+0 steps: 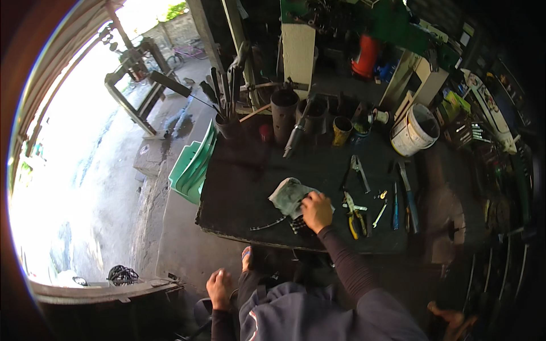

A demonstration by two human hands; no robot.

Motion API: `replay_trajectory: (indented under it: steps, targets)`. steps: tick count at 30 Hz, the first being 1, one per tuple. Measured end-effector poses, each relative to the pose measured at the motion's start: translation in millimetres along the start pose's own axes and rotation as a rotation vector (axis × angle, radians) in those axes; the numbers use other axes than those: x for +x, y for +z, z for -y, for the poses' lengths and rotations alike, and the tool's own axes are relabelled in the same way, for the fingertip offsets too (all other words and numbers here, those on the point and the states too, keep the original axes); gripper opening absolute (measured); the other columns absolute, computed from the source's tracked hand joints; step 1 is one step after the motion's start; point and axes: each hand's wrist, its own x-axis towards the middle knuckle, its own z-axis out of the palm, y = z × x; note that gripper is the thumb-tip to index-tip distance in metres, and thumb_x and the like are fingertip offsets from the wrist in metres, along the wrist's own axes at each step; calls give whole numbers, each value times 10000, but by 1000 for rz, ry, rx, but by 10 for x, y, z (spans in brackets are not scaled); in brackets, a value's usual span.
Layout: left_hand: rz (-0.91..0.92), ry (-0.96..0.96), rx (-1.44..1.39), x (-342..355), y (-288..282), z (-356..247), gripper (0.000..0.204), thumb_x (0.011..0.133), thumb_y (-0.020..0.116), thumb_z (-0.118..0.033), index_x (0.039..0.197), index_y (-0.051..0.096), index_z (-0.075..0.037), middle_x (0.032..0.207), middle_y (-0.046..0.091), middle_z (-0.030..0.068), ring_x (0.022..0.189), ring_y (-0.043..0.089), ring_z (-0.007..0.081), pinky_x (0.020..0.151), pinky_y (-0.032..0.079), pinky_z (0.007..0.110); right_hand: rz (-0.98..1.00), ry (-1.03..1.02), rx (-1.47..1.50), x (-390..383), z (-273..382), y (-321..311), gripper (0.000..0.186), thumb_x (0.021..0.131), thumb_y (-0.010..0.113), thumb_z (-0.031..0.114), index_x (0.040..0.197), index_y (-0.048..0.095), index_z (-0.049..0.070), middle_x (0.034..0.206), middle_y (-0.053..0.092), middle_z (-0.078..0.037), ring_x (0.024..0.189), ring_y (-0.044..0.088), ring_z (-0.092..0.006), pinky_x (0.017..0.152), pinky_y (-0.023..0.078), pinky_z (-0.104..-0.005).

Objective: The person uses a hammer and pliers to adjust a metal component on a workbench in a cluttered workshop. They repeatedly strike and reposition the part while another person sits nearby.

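Note:
On the dark workbench (pixel 239 193) lies a crumpled, pale grey-green rag (pixel 289 196) with a dark smudge on it. My right hand (pixel 317 212) reaches over the bench, its fingers closed on the rag's right side. A thin dark cable or hose (pixel 268 225) shows beside the rag, and a small black patterned piece (pixel 297 225) sits just below it; I cannot make out its kind. Away from the bench, low in front of my body, my left hand (pixel 219 289) is held with curled fingers and nothing visible in it.
Right of the rag lie yellow-handled pliers (pixel 355 220), grey pliers (pixel 359 173), a small wrench (pixel 380 213), a blue screwdriver (pixel 396 206) and a hammer (pixel 408 196). Behind them stand metal cylinders (pixel 284 116) and a white bucket (pixel 414 132). Green plastic chairs (pixel 192 165) stand at the bench's left.

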Motion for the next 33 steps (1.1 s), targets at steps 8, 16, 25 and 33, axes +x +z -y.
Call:
replay_trajectory:
  steps: [8,16,25,33]
  targets:
    - [325,268,308,1331,368,-1686,256,1027,636,-169,1173,689,35,925,721,73,798,667,125,732,544,278,-483,486,577,192,167,-1615,352,1085,583,324,889,640,37,778,582,32,731,500,-87,642,402,-294]
    - [1246,-252,170,1054,1461,-2103,541,1063,632,-273,1498,490,16,1398,626,178,1249,630,241,1029,517,353,-547,621,1208,354,1703,-1965,329,996,730,353,882,653,54,971,683,-34,833,624,-97,760,498,-276]
    - [1057,-252,179,927,2185,-1293,186,1041,614,-136,1155,665,2,1065,700,19,926,615,106,769,518,313,-572,751,1190,606,2429,-442,374,1067,557,275,1318,576,-1,1221,665,-101,1130,611,-185,1025,464,-341]
    - [678,319,591,2241,1931,-712,336,1042,637,-315,852,690,-42,746,649,16,656,571,116,579,451,342,156,418,955,176,2585,-49,602,1115,466,428,1519,488,-18,1647,311,-288,1532,300,-442,1237,281,-442]
